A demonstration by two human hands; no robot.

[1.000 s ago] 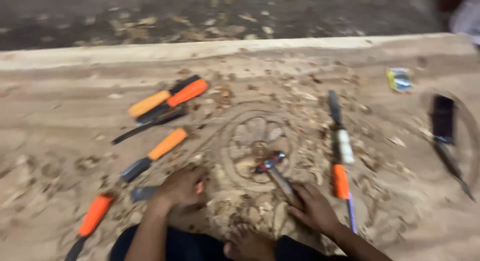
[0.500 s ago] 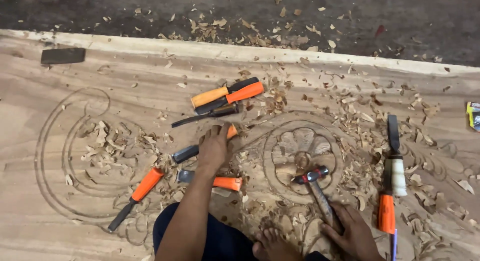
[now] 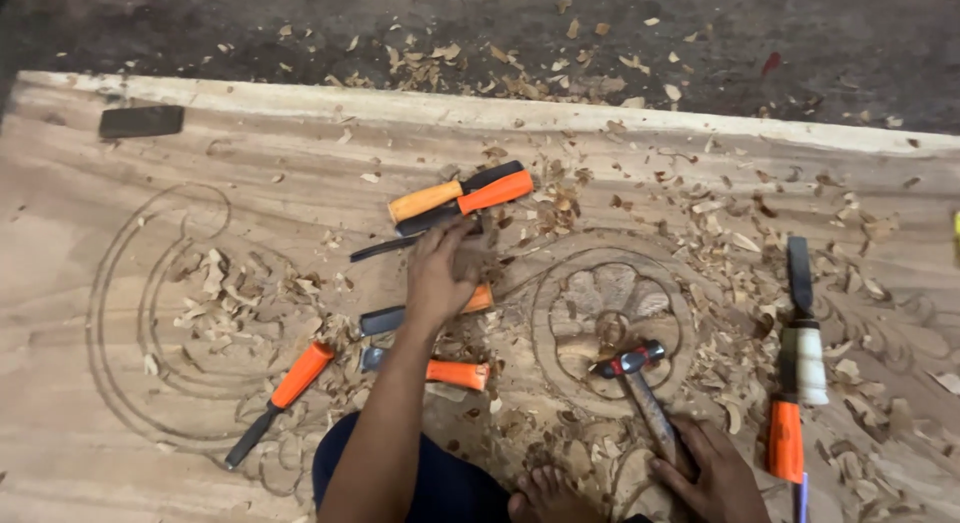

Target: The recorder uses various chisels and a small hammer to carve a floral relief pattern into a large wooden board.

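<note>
**Here, two hands among carving tools on a wooden panel**

Seen from above, a large wooden panel [image 3: 130,403] lies flat, cut with scroll lines on the left and a round flower carving [image 3: 605,308] near the middle. Wood shavings [image 3: 740,253] are scattered thickly across it.

The left hand [image 3: 445,268] reaches forward, palm down, fingers curled loosely over a dark-handled chisel [image 3: 385,248] that lies just below a pair of orange-handled chisels [image 3: 460,196]. Whether the fingers have actually closed on the dark tool cannot be told. Another chisel with an orange handle [image 3: 475,300] lies partly under the palm, and one more [image 3: 435,370] sits beside the forearm. A further orange-handled chisel [image 3: 280,390] lies well apart to the left.

The right hand [image 3: 705,473], at the bottom edge, is wrapped firmly round the handle of a small hammer [image 3: 635,383], whose metal head rests on the lower rim of the flower carving.

At right, a line of tools [image 3: 795,363] lies end to end. A dark flat block [image 3: 140,121] sits at the panel's top left corner.
</note>
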